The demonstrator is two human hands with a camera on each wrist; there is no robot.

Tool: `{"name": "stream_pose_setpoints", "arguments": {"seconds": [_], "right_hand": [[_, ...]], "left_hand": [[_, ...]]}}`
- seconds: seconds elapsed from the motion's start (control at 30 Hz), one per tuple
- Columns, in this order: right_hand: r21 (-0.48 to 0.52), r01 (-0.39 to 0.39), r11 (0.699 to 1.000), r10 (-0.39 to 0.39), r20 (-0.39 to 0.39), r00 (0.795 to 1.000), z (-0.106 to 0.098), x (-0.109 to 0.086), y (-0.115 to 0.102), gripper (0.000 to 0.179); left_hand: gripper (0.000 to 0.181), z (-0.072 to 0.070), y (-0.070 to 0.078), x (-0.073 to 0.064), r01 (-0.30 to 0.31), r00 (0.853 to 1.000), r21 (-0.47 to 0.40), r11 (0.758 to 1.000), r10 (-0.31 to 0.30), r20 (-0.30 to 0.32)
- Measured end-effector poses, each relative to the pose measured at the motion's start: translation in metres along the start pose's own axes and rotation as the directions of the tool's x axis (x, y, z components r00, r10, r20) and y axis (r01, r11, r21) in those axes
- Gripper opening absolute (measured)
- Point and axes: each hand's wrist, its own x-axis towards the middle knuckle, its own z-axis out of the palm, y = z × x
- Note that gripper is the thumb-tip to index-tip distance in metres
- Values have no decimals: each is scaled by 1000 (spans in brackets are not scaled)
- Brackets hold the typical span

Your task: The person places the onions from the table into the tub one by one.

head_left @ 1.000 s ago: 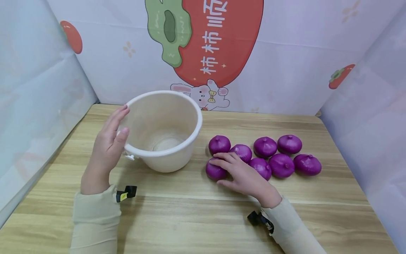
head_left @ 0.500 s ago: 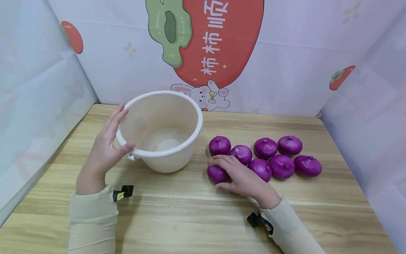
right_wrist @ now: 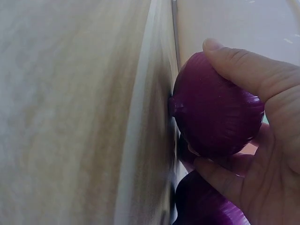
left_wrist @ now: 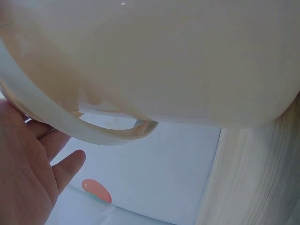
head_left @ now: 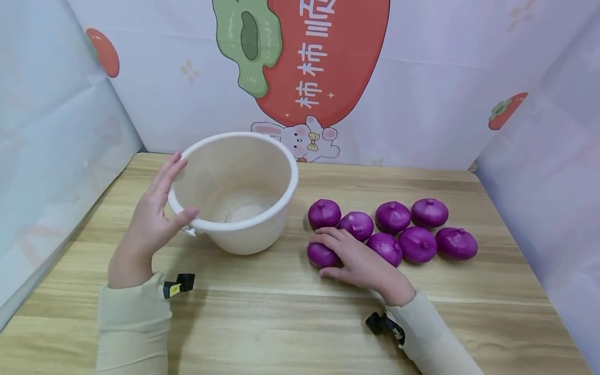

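Note:
A white bucket (head_left: 244,239) stands tilted-looking at left centre in the head view. My left hand (head_left: 152,219) rests against its left rim, fingers fairly straight and thumb spread over the near rim. In the left wrist view this hand (left_wrist: 28,168) touches a pale curved band on the bucket (left_wrist: 187,65). My right hand (head_left: 361,263) holds a purple onion (head_left: 322,255), the nearest left one of the group. In the right wrist view thumb and fingers curve round that onion (right_wrist: 220,108), its stem end facing the tabletop.
Several more purple onions (head_left: 419,245) lie right of and behind the right hand. The wooden table (head_left: 262,323) is bounded by printed cloth at the back (head_left: 431,104) and cloth sides left and right. A small camera is strapped to each wrist.
My left hand has settled lower and further left, its thumb now over the bucket's rim. My right hand's fingers have closed round the onion, which has shifted slightly right.

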Motion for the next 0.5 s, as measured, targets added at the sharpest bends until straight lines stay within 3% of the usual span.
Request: {"name": "stream_pose_setpoints", "arguments": {"seconds": [0.27,0.5], "right_hand": [[-9,15,1000,-15,-2,1000,0,2,0,62],[-1,16,1000,-16,-17,1000,-1,-1,-1,60]], "left_hand": [[79,-2,4,2,42,999,5,999,-42,13],[77,0,4,0,5,1000,48,999,-5,6]]}}
